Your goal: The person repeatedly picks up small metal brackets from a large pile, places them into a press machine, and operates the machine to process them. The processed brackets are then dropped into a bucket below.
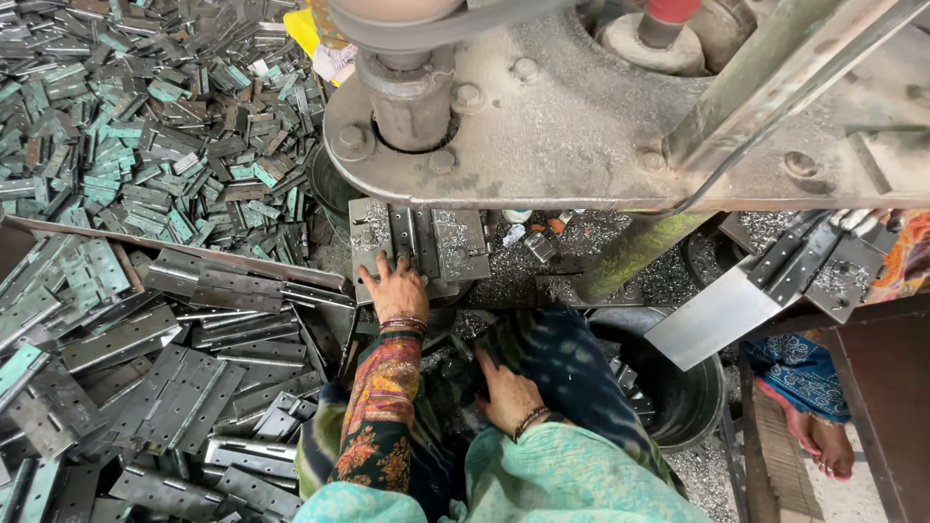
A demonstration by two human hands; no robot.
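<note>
- The left hand (398, 287) lies flat, fingers spread and released, on a grey metal hinge (387, 242) resting on the press bed, under the machine's round steel base plate (581, 116).
- The right hand (506, 395) rests on dark blue cloth at the lap; whether its fingers grip anything cannot be told.
- A dark round tub (693, 402) sits just right of the lap, its contents mostly hidden.
- Flat, drilled hinge leaves (165, 387) are heaped at left; smaller teal-tinted ones (145, 126) are piled beyond.
</note>
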